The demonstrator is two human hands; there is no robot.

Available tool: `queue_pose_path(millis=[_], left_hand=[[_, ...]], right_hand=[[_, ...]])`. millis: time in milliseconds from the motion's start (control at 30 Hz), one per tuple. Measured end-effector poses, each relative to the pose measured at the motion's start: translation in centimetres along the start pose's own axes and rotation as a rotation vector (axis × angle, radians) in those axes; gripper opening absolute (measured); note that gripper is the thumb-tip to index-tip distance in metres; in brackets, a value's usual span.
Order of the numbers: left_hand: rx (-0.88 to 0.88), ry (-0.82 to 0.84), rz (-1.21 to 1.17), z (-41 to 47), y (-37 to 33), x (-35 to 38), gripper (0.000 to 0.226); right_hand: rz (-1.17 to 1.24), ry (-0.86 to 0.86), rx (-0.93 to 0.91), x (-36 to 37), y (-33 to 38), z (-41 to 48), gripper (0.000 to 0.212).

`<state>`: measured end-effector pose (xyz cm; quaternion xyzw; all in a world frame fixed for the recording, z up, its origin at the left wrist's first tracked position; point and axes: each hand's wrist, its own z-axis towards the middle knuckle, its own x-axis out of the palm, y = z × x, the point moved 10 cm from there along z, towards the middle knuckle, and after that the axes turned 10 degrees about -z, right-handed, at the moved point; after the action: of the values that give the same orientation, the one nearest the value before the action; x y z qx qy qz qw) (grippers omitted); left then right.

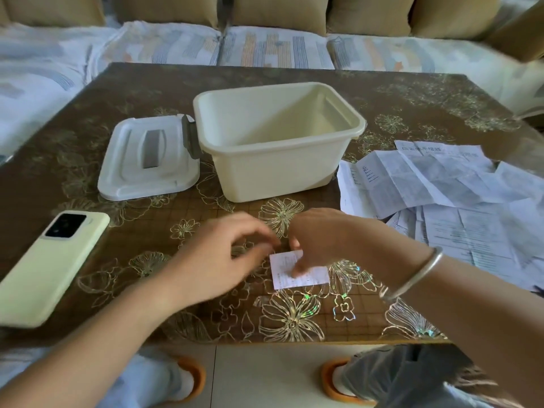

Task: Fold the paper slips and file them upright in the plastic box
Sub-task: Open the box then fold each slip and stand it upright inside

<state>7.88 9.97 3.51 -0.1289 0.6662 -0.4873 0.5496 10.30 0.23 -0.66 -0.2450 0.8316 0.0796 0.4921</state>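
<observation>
Your right hand (323, 237) is pressing the folded slip (312, 278) flat near the table's (147, 92) front edge, your left hand (217, 254) hovering loosely curled beside it, the plastic box (265, 172) standing open behind.

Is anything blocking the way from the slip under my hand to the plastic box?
Nothing visible. Only bare table lies between the slip and the box; its lid lies off to the left, the loose papers to the right.

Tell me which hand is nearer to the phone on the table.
Left. The left hand is at mid-table, to the right of the phone. The right hand is farther right again, with its fingers on the paper slip.
</observation>
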Motion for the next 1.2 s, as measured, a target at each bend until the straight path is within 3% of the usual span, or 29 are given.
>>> queue_pose_path(millis=[100,167,267,333,567,633,733,800,900,967,1200], left_hand=[[0.119,-0.341,-0.003,1.2,-3.4,-7.2,0.017],[0.155,-0.447,-0.139,2.0,-4.5,-10.5,0.021],[0.119,-0.432,-0.356,4.2,-4.4,-12.6,0.029],[0.078,-0.445,-0.238,5.6,-3.6,-13.6,0.031],[0.003,-0.444,0.105,10.1,0.2,-15.9,0.031],[0.05,-0.414,0.193,11.5,0.0,-15.8,0.027],[0.136,-0.407,0.294,13.3,-1.0,-15.8,0.018],[0.183,-0.327,0.358,14.4,-1.6,-15.1,0.011],[0.111,0.003,0.411,15.7,-0.6,-12.2,0.027],[0.026,0.18,0.465,16.0,0.3,-10.8,0.033],[-0.203,0.564,0.815,16.4,3.7,-7.8,0.028]], right_hand=[[0.014,-0.001,-0.002,0.1,0.1,-0.4,0.047],[0.016,0.034,-0.017,0.4,0.2,-0.8,0.044],[0.135,0.062,-0.048,-1.1,-0.5,-1.9,0.04],[0.31,-0.018,-0.026,-4.1,-2.2,-2.8,0.026],[0.987,-0.416,0.2,-13.6,-12.5,-3.0,0.025],[1.115,-0.407,0.27,-14.0,-14.0,-0.7,0.025],[1.307,-0.204,0.333,-12.6,-13.2,4.2,0.027],[1.269,-0.017,0.364,-10.8,-11.9,7.2,0.024],[1.151,0.177,0.414,-8.3,-10.3,10.4,0.018],[1.092,0.232,0.429,-7.4,-9.9,11.8,0.02],[0.932,0.265,0.406,-6.3,-8.3,13.4,0.017]])
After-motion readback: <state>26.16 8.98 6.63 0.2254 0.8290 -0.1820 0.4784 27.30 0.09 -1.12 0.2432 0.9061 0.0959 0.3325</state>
